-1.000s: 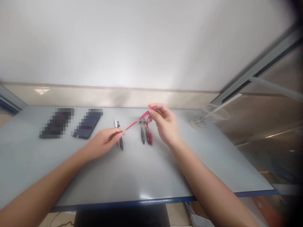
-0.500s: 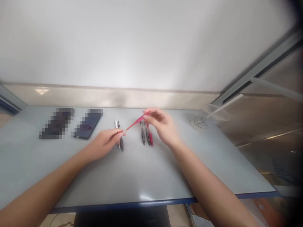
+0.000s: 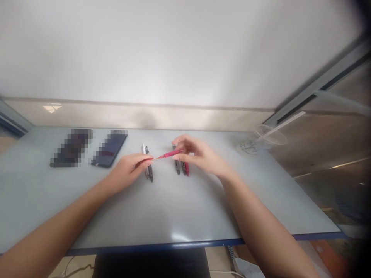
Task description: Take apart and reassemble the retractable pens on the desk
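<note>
Between my two hands a red pen [image 3: 171,154] is stretched out nearly level, a thin length of its refill [image 3: 157,157] bare at the left end. My left hand [image 3: 130,168] is closed, thumb and forefinger pinching a small red pen part [image 3: 149,158] at the refill's tip. My right hand [image 3: 198,153] has its thumb against the pen's barrel, with the forefinger raised and curved above it; the other fingers are partly hidden. A white-topped pen [image 3: 143,148] and a dark pen [image 3: 151,173] lie under my left fingertips. Grey pens [image 3: 177,168] and another red pen [image 3: 187,169] lie below my right hand.
Two dark phones, partly pixelated, lie at the left: one farther out [image 3: 71,150], one nearer [image 3: 111,150]. A clear plastic cup [image 3: 249,146] with a white straw stands at the back right. The table's blue front edge [image 3: 156,248] runs before me; a wall rises behind.
My right hand has lowered the red pen from a steep slant to nearly level. Less of the refill shows now between barrel and left fingers. The left hand stays pinched.
</note>
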Available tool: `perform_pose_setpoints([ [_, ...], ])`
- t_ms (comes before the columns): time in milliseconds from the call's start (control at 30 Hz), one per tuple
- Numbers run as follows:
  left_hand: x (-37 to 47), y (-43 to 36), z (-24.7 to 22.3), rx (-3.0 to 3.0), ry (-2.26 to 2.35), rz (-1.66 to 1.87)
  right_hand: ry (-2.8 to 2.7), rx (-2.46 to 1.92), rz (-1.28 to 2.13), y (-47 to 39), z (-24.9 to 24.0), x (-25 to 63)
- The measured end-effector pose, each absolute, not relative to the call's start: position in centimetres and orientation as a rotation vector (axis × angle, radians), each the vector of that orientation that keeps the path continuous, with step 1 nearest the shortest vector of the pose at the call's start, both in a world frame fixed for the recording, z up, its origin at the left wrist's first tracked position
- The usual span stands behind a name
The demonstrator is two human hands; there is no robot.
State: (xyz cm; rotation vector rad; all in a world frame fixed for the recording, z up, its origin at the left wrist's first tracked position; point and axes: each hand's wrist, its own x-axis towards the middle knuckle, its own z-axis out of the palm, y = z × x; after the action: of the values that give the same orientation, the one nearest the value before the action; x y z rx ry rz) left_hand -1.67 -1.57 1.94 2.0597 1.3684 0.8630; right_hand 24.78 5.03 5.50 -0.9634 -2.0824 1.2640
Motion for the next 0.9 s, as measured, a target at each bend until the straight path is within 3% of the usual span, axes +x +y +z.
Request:
perform_pose_setpoints([
  [167,-1.8,-1.5,1.6,2.070,1.380,0.867,-2.130,-1.200,1.121,5.0,5.2,24.7],
  [300,-1.8,-1.5,1.8,2.076,1.386,0.886,-2.115,-1.023,1.226,5.0,5.0,24.5],
  [433,-1.8,-1.6,1.9,2.093,1.382,0.875,-2.163,-1.172,1.160,4.6,5.2,24.3],
  [667,-2.3,-1.7,1.2,2.133,1.390,0.830,-2.256,-1.036,1.246,4.3,5.9,24.4],
  [800,-2.7,-1.4,0.6,2.307,1.338,0.934,-2.396,-1.052,1.183,4.5,6.0,24.5],
  [900,-3.2,-1.0,0.3,2.536,1.226,1.020,-2.424,-1.045,1.345,4.7,6.3,24.7],
])
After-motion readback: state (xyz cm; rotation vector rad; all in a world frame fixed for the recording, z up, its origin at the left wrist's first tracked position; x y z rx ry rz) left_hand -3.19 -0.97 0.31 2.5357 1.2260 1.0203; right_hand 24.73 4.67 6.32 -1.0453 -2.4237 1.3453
